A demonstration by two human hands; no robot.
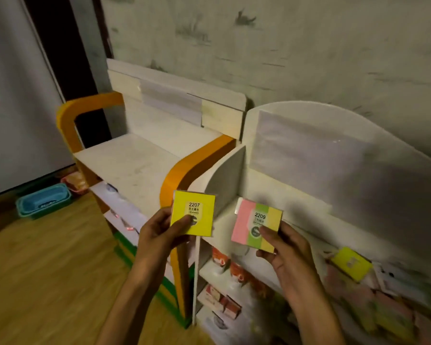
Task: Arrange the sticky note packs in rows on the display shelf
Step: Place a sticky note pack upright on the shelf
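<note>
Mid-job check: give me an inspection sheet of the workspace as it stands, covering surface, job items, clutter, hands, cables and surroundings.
Surface: white display shelf, top tier bare where visible; orange-trimmed shelf beside it, top tier also bare.
Job's things: yellow sticky note pack marked 2207 and pink-green-yellow sticky note pack marked 2209, both held above the shelves; another yellow pack lies on a lower tier at right.
Clutter: red-and-white boxes on lower tiers; blurred packs at lower right.
Hands: left hand grips the 2207 pack; right hand grips the 2209 pack.
Cables: nothing seen.
Surroundings: blue basket on wooden floor; scuffed wall behind.
</note>
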